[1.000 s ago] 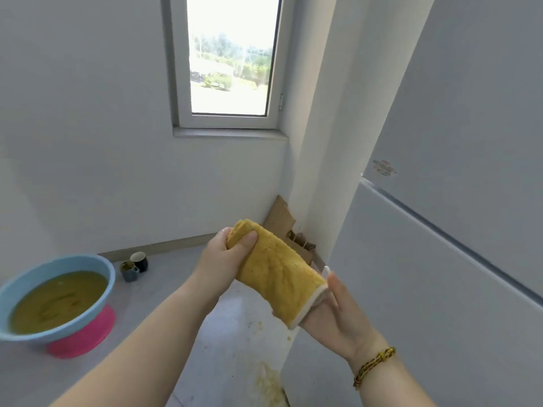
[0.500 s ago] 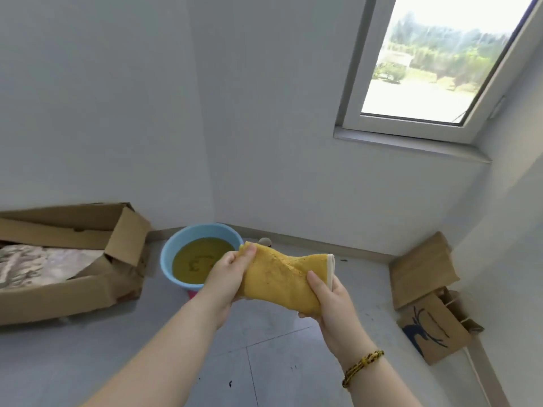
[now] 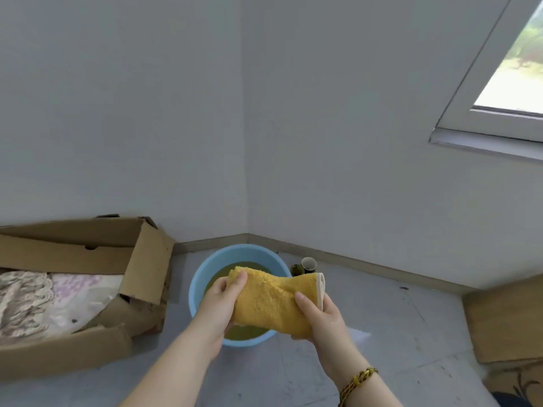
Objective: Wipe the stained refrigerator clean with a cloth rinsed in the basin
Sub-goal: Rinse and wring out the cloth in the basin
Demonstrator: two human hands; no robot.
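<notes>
Big cardboard box [image 3: 147, 259] lying open out to the side of the left fingers [image 3: 238, 282], some patterned fabric inside it. Below and just ahead of both sets of fingers sits the blue basin [image 3: 196, 277] on the floor [image 3: 396, 333], full of murky yellow-green water. And here's the cloth [image 3: 269, 304], held up in the air right over that basin, stretched between the two hands. The left hand [image 3: 217, 304] grips one end with the thumb on top. The right hand [image 3: 321, 318] grips the other end, thumb pressed across the front and the other fingers curled behind. This looks like the rinse step, cloth over the water and not yet dipped, and the fridge is out of view. The next move calls for lowering both ends into the water, working the cloth, then wringing it inside the rim so the drips stay off the floor. The cloth is thick yellow terry, folded over itself, with a pale edging at the right-hand end. It's pinched a little in the middle, and wet or dry I can't tell. Two small cups [image 3: 308, 264] stand just past the right fingers, beside the basin, and there's a braided bracelet [image 3: 357, 378] on the right wrist.
</notes>
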